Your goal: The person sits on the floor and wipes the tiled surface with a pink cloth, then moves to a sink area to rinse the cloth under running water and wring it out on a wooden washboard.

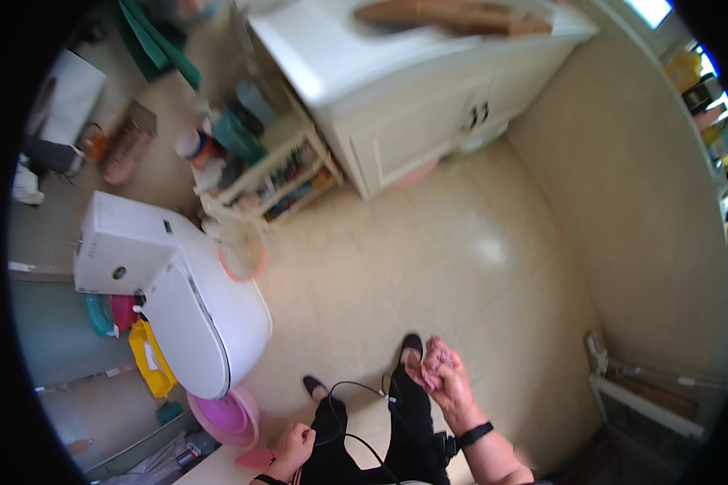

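Note:
A crumpled pink cloth (434,367) is bunched in my right hand (455,385), held above my right shoe. My left hand (296,445) hangs low beside my left thigh, its fingers curled; whether anything small is inside cannot be seen. A flat pink item (256,459) shows right by the left wrist, and I cannot tell whether it is held. A thin black cable (364,388) loops in front of my legs. Each wrist wears a dark band.
To the left stands a white toilet (188,330) with its lid down, pink basins (252,418) near its front. Ahead are a small waste bin (242,257), a crowded shelf rack (279,194) and a white vanity cabinet (412,133). A wall runs along the right, with a white-framed door (643,406) low down.

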Tool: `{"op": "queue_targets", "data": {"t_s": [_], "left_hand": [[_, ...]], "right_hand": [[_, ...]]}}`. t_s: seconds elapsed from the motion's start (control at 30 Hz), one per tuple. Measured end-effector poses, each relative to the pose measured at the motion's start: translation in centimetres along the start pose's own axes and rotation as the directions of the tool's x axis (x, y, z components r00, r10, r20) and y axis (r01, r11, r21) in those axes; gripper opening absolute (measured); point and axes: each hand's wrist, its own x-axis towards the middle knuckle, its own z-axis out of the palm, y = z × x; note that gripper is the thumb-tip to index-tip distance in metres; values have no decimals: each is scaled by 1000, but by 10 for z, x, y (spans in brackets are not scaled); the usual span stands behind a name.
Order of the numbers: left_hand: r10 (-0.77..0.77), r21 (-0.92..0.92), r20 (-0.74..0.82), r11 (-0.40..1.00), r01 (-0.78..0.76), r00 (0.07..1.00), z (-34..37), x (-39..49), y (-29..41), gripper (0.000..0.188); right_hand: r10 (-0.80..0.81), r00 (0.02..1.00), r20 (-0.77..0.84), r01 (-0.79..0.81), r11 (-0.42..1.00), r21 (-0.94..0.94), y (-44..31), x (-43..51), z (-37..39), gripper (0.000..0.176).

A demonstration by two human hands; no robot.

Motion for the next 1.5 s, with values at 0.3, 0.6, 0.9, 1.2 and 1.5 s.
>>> {"op": "queue_targets", "data": {"t_s": [0.3, 0.6, 0.9, 1.2, 1.5], "left_hand": [[120, -155, -236, 975, -159, 964, -79, 46, 165, 16], [195, -382, -364, 861, -337, 911, -164, 106, 263, 14], [406, -467, -409, 676, -570, 817, -279, 199, 401, 16], [430, -497, -371, 657, -568, 823, -342, 259, 483, 22], [116, -697, -212, 678, -233, 970, -315, 359, 608, 46]], "right_hand": [[-246, 966, -76, 249, 968, 36, -152, -40, 64, 57], [-412, 908, 76, 416, 908, -52, -288, 2, 189, 64], [-548, 744, 382, 654, 715, -248, -447, 54, 362, 62], [-487, 791, 371, 590, 766, -254, -532, 155, 416, 39], [-278, 932, 231, 353, 840, -413, -610, 353, 442, 27]]}}
